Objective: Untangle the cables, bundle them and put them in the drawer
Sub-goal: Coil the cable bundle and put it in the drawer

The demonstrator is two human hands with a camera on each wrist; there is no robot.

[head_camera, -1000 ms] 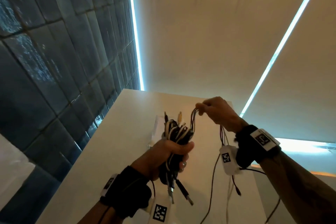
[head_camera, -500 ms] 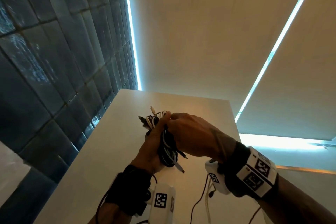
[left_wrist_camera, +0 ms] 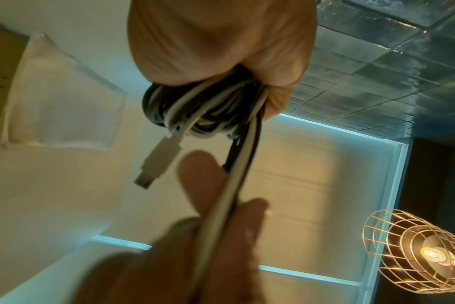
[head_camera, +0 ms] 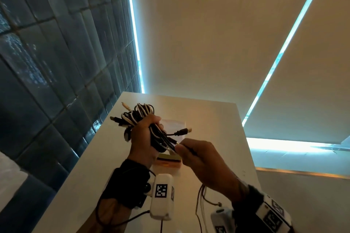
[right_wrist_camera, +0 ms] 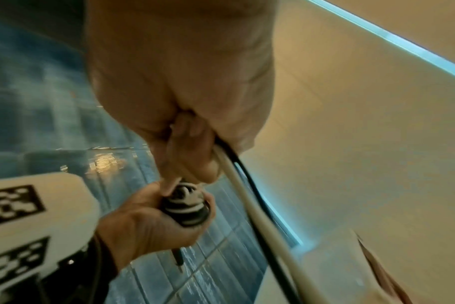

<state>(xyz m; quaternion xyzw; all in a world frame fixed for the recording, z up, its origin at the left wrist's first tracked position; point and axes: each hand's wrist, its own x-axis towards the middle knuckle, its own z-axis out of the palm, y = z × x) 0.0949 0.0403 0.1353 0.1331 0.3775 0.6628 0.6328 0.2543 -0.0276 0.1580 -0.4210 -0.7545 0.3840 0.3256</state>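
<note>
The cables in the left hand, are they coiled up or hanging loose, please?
Coiled: the left hand grips looped cables; the right hand pinches two ends.

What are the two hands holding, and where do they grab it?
The left hand grips the cable bundle round its middle; the right hand pinches loose strands trailing from it.

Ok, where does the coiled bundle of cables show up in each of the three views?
Head: cable bundle centre-left, gripped by the left hand.
Left wrist: bundle upper centre, under the palm.
Right wrist: bundle lower centre, small.
Shared landmark: the dark tiled wall.
</note>
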